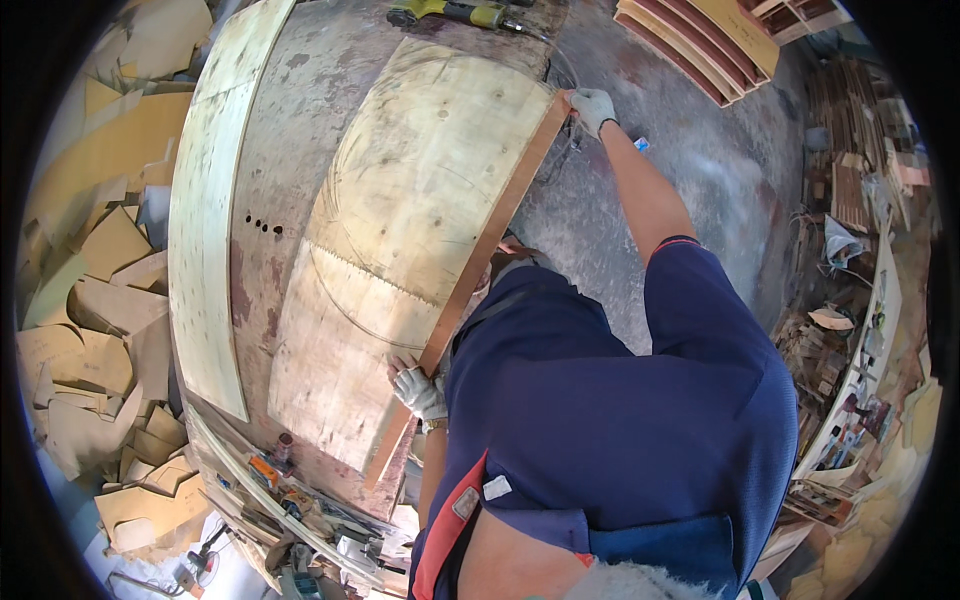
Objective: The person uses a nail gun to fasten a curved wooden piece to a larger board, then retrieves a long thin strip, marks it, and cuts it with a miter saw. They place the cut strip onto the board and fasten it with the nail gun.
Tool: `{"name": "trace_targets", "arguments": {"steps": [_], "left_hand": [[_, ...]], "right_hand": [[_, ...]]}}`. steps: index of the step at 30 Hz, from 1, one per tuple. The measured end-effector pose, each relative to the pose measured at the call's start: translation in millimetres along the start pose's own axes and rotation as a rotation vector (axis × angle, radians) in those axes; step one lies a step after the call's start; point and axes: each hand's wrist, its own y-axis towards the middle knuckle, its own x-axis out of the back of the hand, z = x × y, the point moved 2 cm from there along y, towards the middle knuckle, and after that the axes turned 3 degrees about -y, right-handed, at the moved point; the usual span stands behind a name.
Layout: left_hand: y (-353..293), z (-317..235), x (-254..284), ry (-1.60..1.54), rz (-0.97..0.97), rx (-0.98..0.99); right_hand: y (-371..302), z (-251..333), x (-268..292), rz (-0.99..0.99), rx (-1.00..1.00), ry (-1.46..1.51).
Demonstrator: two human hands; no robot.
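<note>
A pale plywood panel [420,180] with pencilled curves and a jagged seam lies flat on the worn table. Along its right edge runs a long, narrow reddish-brown wooden strip [490,240]. My right hand [592,108], in a white glove, is closed on the strip's far end at the panel's corner. Lower down, my left hand [420,392] rests across the strip near its close end. That hand's glove leaves the fingertips bare, and its fingers reach apart onto the panel's face; its thumb is hidden.
Left of the panel lies another long plywood board [215,220]. A yellow-green power tool [455,12] sits at the table's far side, a hose trailing from it. Curved wooden pieces [700,45] are stacked far right. Board offcuts [110,330] heap up on the left.
</note>
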Motion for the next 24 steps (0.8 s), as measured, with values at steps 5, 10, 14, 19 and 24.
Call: {"name": "trace_targets", "arguments": {"steps": [5, 10, 14, 19, 24], "left_hand": [[1, 2, -6, 0.073, -0.104, -0.066], [3, -1, 1, 0.034, -0.063, -0.064], [-1, -4, 18, -0.181, 0.119, 0.041], [-1, -7, 30, -0.204, 0.088, 0.031], [0, -15, 25, -0.097, -0.025, 0.085]], "right_hand": [[-9, 7, -1, 0.002, 0.045, 0.055], [7, -15, 6, 0.006, 0.051, 0.023], [19, -28, 13, -0.019, 0.129, -0.3], [-28, -23, -18, 0.164, -0.037, 0.171], [-88, -49, -69, 0.12, -0.375, 0.249]]}}
